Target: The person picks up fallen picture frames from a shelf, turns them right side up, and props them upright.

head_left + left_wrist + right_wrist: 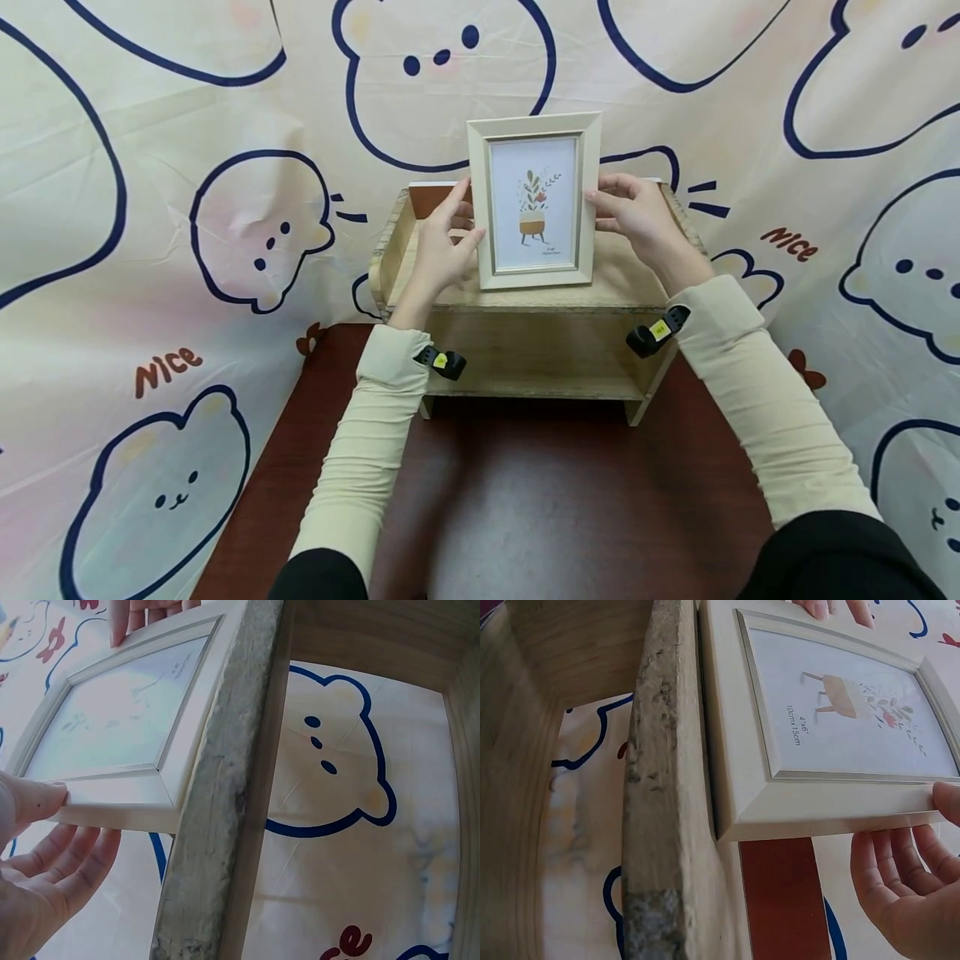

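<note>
A cream picture frame point(483, 208) with a potted-plant print stands upright, slightly tilted, at the top board of a small wooden shelf point(540, 298). My left hand point(442, 246) holds its left edge, thumb on the front and fingers behind. On the opposite edge, my right hand point(637, 218) grips with the thumb in front. In the right wrist view, the bottom of the picture frame point(742, 802) meets the top board just behind the shelf's front edge point(660, 750). The left wrist view shows the left thumb pressed on the picture frame point(127, 787), with the fingers below.
The shelf has a lower board point(540, 367) and raised side panels point(392, 242). It stands on a dark red-brown table point(555, 500). Behind and beside hangs a cloth backdrop point(262, 108) with bear drawings. Black cameras point(442, 362) are strapped at both wrists.
</note>
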Action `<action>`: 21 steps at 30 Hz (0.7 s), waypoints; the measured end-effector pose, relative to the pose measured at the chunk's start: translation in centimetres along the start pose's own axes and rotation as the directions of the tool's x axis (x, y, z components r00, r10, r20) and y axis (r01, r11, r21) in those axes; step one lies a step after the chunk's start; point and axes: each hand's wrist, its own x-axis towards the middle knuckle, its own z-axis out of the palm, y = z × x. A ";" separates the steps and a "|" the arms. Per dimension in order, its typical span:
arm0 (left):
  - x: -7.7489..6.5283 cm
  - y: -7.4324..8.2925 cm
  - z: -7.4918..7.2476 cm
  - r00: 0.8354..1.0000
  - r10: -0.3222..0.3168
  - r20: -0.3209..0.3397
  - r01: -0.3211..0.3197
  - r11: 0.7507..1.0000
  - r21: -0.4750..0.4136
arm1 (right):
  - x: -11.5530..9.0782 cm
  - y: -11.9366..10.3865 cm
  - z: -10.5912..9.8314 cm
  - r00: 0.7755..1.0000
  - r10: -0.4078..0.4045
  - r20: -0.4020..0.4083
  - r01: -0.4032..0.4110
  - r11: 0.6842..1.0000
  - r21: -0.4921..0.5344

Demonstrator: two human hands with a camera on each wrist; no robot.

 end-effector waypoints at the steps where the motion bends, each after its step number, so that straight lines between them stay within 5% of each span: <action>1: 0.0 0.0 0.0 1.000 0.002 0.001 -0.002 1.000 -0.001 | -0.1 0.0 0.0 1.000 -0.004 0.001 0.004 1.000 0.009; 21: -0.5 0.1 0.0 1.000 0.014 0.022 -0.016 0.998 0.060 | -0.9 0.8 0.3 0.996 -0.084 -0.031 0.083 0.996 -0.039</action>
